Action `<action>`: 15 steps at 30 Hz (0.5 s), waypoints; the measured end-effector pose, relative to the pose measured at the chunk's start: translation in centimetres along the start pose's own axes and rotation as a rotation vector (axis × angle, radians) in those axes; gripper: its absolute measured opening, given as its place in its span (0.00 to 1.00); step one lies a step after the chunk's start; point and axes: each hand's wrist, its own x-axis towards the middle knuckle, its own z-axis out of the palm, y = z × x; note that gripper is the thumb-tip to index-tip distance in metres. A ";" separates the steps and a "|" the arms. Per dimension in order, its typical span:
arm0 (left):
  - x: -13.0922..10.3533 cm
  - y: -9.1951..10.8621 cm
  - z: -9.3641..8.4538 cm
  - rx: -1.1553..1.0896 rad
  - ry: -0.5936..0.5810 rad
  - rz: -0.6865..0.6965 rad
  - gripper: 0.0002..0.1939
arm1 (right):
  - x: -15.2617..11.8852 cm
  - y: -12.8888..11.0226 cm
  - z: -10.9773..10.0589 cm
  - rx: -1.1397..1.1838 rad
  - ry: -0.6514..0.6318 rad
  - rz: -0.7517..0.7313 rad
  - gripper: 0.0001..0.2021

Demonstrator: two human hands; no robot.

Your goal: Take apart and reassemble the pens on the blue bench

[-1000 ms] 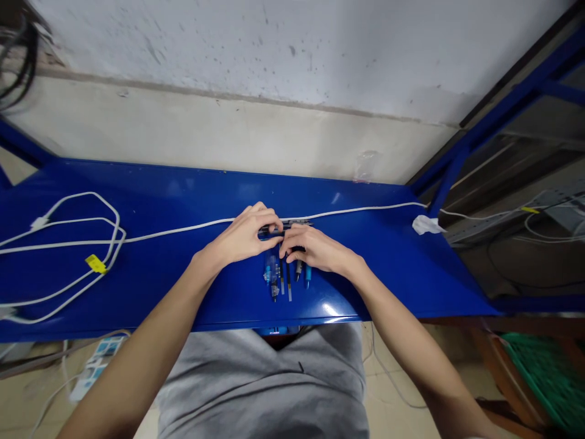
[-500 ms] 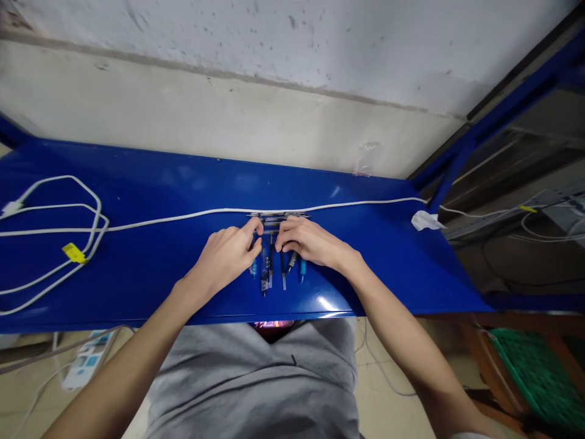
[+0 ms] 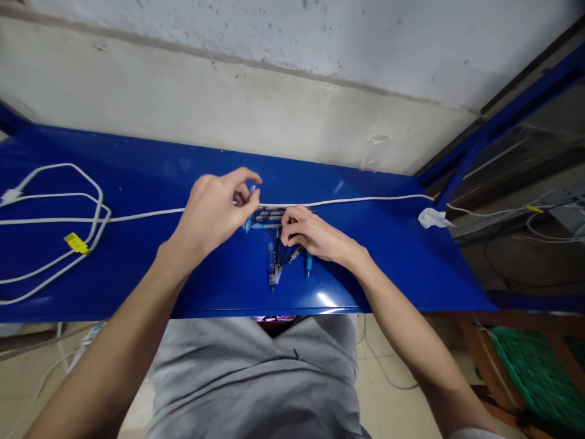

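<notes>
My left hand [image 3: 219, 204] is raised above the blue shelf, fingers curled round a clear and light-blue pen part [image 3: 249, 223], blurred and mostly hidden by the fingers. Lower down, my right hand [image 3: 311, 231] has thumb and fingertips closed at the top of a dark, thin pen refill [image 3: 282, 261], which slants toward me. Beside it lie a clear pen barrel [image 3: 271, 268], a grey-and-black pen piece [image 3: 296, 253] and a blue pen piece [image 3: 309, 263]. Behind my right hand, several pens [image 3: 269, 216] lie crosswise in a stack, partly covered.
A white cable [image 3: 356, 200] crosses the blue shelf [image 3: 205, 292] behind the pens and loops at the left, with a yellow tag [image 3: 77, 242]. Crumpled white tissue [image 3: 434, 217] lies at the right end. A pale wall [image 3: 283, 116] rises at the back.
My left hand has lifted up and away from the pens, with the light-blue pen part in it. My right hand stays low; the refill beneath it now slants more.
</notes>
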 end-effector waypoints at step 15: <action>0.5 -1.8 4.8 -0.079 -0.070 0.260 0.17 | -0.3 1.3 -1.3 -0.123 0.802 0.285 0.08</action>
